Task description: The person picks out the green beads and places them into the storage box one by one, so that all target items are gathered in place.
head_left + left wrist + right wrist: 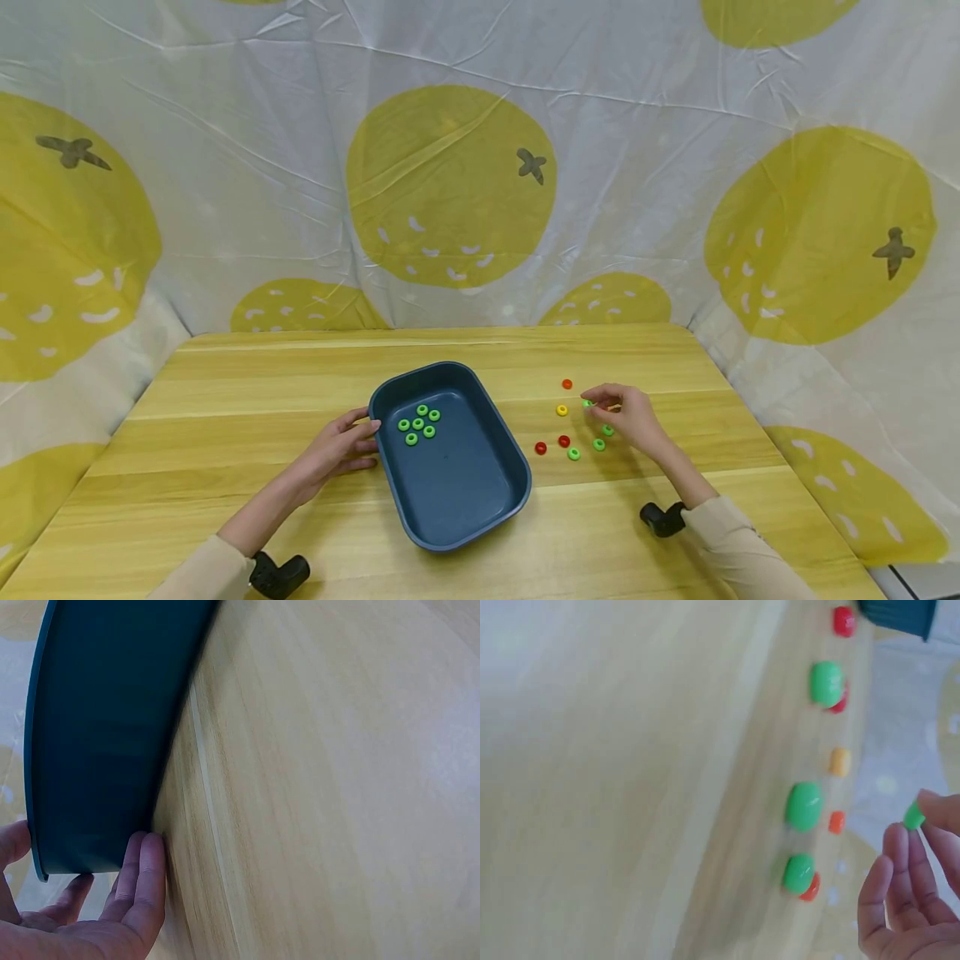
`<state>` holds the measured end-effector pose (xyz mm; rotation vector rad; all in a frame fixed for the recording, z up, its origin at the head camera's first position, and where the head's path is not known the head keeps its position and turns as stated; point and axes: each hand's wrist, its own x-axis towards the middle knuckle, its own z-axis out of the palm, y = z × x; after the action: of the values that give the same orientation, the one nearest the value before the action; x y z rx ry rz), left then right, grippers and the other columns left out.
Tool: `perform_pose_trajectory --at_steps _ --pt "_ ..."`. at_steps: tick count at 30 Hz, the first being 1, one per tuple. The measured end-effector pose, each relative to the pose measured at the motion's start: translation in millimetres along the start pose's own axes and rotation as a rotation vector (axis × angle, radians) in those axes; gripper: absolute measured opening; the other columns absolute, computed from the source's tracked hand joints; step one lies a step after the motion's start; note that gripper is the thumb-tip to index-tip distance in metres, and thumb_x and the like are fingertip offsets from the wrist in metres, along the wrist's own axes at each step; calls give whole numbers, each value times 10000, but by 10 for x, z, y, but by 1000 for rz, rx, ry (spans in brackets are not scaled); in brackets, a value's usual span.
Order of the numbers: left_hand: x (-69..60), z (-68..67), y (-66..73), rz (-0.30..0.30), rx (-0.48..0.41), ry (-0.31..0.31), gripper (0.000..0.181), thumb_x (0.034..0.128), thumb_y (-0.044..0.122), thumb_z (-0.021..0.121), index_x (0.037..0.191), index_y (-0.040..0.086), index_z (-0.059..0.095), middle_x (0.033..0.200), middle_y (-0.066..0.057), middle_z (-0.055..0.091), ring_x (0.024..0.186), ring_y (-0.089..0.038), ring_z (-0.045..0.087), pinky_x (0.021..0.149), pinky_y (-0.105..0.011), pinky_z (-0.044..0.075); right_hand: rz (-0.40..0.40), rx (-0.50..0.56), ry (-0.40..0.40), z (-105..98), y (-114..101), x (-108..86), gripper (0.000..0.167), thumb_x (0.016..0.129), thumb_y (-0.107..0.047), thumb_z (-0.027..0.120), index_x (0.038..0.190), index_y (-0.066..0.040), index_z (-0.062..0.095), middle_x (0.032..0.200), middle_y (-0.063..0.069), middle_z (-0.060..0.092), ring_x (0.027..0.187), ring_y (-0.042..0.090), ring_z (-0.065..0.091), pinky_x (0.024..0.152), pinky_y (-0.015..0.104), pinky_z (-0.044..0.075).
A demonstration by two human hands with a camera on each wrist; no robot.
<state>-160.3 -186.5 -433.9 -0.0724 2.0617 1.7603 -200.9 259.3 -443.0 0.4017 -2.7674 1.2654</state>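
Note:
My left hand (341,448) holds the dark blue tray (480,492) at its left side, the thumb at the rim and fingers against the outer wall. In the left wrist view, the hand's fingers (150,877) reach the wall's lower edge beside the tabletop. Several green rings (417,424) lie inside the tray. Right of it, my right hand (633,419) pinches a small green ring (913,816) between thumb and fingertip, raised above the table. Loose around this hand are more green rings (573,454), red rings (564,441), a yellow ring (562,410) and an orange ring (567,384).
The wooden table (285,367) carries the tray and rings. A patterned cloth (630,192) hangs behind the table and along its sides. Black wrist devices (279,577) are worn at both sleeves.

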Motion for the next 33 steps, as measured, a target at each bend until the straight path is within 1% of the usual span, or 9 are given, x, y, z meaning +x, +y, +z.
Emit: perform_pose_trajectory --at_steps 5,8,11,16,20,22,25,29,33 --pt "0 2 -2 -3 1 1 662 961 352 500 1444 -14 233 1241 -215 589 1016 -202 654 880 -373 550 101 250 -25 -25 -34 17 365 873 -200 661 1142 44 624 1054 211 666 869 176 663 742 294 569" --pt "-3 6 -7 0 2 -2 666 964 351 494 1446 -21 224 1249 -231 580 1024 -213 652 882 -379 549 154 384 -51 -24 -61 23 447 886 -211 645 1213 82 561 1140 224 622 928 169 658 819 349 562" --pt "1 7 -16 0 4 1 667 965 351 494 1446 -23 223 1248 -236 580 1022 -215 653 883 -385 548 211 513 -85 -24 -97 26 497 901 -208 625 1274 95 496 1179 153 605 979 128 640 901 365 535" --pt "-1 7 -11 4 7 -3 673 966 353 491 1449 -24 214 1246 -237 583 1032 -227 650 890 -396 544 296 702 -125 -18 -173 47 481 915 -191 604 1303 60 473 1121 -27 613 1035 136 608 973 353 497" --pt "-7 8 -9 8 7 -11 680 969 347 485 1451 -35 197 1238 -232 589 1026 -222 651 890 -401 544 320 756 -151 0 -244 82 486 921 -199 596 1315 53 461 1135 -41 612 1063 164 582 1001 358 476" --pt "-4 7 -12 8 4 -9 678 970 343 486 1450 -37 196 1234 -229 592 1024 -222 652 889 -403 544 318 776 -167 10 -281 100 490 929 -192 584 1329 53 443 1137 -37 602 1052 149 578 1008 355 470" --pt "-6 7 -11 9 4 -10 676 971 340 484 1451 -38 195 1231 -227 595 1029 -225 650 889 -402 544 313 813 -174 29 -342 132 473 932 -176 576 1331 42 446 1097 -47 595 1000 110 580 969 310 492" --pt "-6 8 -11 7 7 -9 665 973 337 481 1449 -35 205 1224 -218 602 1034 -229 649 888 -403 544 316 858 -172 64 -427 187 407 922 -179 593 1287 -20 510 1054 -60 594 984 111 584 910 259 510" --pt "-4 8 -8 8 8 -10 668 970 346 485 1448 -32 212 1233 -222 596 1044 -240 647 893 -401 542 313 890 -177 108 -523 244 315 917 -177 600 1217 -84 576 1038 -55 603 975 118 592 907 267 511"
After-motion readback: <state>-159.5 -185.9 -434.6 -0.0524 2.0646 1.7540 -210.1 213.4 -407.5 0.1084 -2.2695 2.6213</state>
